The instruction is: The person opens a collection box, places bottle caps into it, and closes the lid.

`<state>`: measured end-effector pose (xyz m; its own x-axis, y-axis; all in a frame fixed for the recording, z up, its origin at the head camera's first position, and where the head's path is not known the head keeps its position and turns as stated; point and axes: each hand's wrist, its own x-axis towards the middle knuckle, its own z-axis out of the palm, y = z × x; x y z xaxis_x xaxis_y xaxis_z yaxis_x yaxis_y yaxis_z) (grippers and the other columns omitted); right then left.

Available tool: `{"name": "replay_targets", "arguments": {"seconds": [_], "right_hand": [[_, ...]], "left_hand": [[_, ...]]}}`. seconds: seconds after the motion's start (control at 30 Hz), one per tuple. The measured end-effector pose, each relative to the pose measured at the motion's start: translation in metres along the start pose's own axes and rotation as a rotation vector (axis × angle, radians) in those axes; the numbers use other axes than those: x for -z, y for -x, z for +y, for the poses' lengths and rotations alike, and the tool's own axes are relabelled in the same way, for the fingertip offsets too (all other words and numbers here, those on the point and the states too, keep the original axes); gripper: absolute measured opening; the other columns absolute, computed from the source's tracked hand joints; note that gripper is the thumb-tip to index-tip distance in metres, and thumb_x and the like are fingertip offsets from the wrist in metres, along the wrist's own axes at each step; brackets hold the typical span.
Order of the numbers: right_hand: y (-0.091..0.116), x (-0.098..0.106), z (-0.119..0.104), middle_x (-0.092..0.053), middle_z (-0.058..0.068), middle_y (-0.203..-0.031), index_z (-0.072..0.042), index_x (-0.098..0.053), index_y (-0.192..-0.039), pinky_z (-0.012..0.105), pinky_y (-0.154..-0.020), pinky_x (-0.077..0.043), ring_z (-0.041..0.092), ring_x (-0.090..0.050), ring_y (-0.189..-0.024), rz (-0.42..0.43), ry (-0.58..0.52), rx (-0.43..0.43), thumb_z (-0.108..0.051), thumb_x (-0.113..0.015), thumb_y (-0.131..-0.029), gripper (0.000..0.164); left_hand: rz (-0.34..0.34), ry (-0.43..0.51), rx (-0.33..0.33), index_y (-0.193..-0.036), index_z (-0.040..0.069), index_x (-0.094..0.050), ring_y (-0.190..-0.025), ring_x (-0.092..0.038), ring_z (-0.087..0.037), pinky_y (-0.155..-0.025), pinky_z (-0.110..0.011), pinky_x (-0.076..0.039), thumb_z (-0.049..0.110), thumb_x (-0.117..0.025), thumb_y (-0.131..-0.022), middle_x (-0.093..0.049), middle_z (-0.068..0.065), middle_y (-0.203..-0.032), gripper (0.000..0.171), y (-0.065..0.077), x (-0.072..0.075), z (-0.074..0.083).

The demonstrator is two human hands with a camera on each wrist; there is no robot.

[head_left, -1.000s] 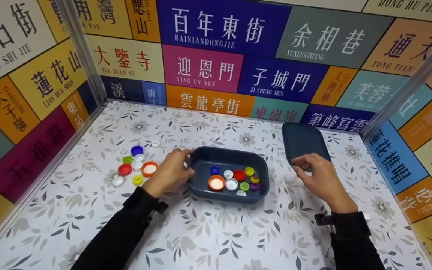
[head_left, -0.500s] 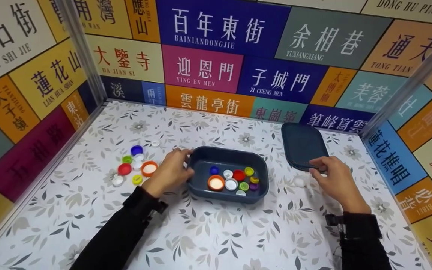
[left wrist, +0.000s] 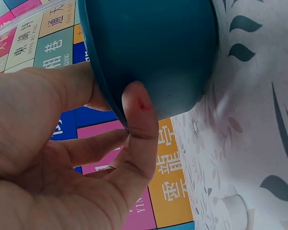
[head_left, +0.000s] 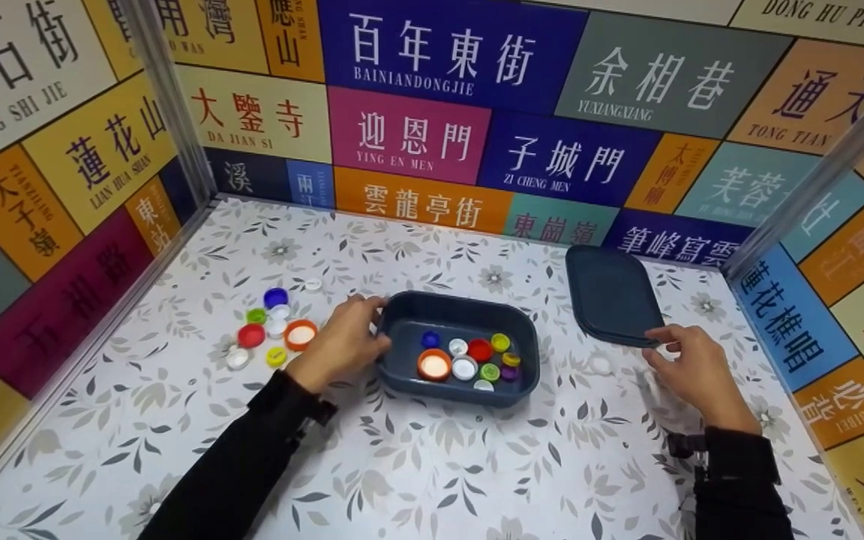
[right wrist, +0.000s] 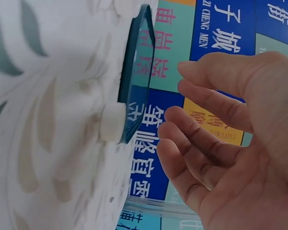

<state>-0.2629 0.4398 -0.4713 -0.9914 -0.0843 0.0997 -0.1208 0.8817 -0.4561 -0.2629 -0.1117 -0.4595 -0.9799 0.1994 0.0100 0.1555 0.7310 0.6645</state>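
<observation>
My left hand (head_left: 342, 343) pinches the left end of a dark blue-grey rectangular box (head_left: 454, 397); in the left wrist view, fingers lie on both sides of its rim. Inside lie several bottle caps, including an orange-rimmed cap (head_left: 434, 365), a red cap (head_left: 480, 349) and a blue cap (head_left: 430, 340). Over on the right, my right hand (head_left: 698, 375) hovers by the near corner of a matching lid (head_left: 612, 292), its fingers loosely bent around nothing. The right wrist view shows a gap between this hand and the lid. A white cap (head_left: 600, 365) lies before the lid.
Left of the box, several loose caps lie in a cluster, among them a red cap (head_left: 250, 335), a blue cap (head_left: 276, 298) and an orange-rimmed cap (head_left: 301, 335). Sign-covered panels (head_left: 417, 135) wall the flower-patterned table (head_left: 432, 465) at the back and sides.
My right hand has moved rightward along the lid's near edge, and the white cap now shows where that hand was. My left hand keeps its place on the box.
</observation>
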Motion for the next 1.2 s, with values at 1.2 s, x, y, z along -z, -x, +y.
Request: {"name": "replay_targets", "arguments": {"seconds": [1.2], "right_hand": [[-0.001, 0.001, 0.034, -0.064, 0.044, -0.147, 0.005, -0.064, -0.158, 0.074, -0.105, -0.061, 0.062, -0.070, -0.129, -0.095, 0.031, -0.096, -0.019, -0.073, -0.111, 0.053]], "left_hand": [[0.016, -0.016, -0.030, -0.157, -0.004, -0.066, -0.118, -0.072, -0.036, -0.106, -0.051, -0.064, 0.004, -0.081, -0.093, -0.074, -0.022, -0.128, 0.066, 0.001, 0.002, -0.001]]}}
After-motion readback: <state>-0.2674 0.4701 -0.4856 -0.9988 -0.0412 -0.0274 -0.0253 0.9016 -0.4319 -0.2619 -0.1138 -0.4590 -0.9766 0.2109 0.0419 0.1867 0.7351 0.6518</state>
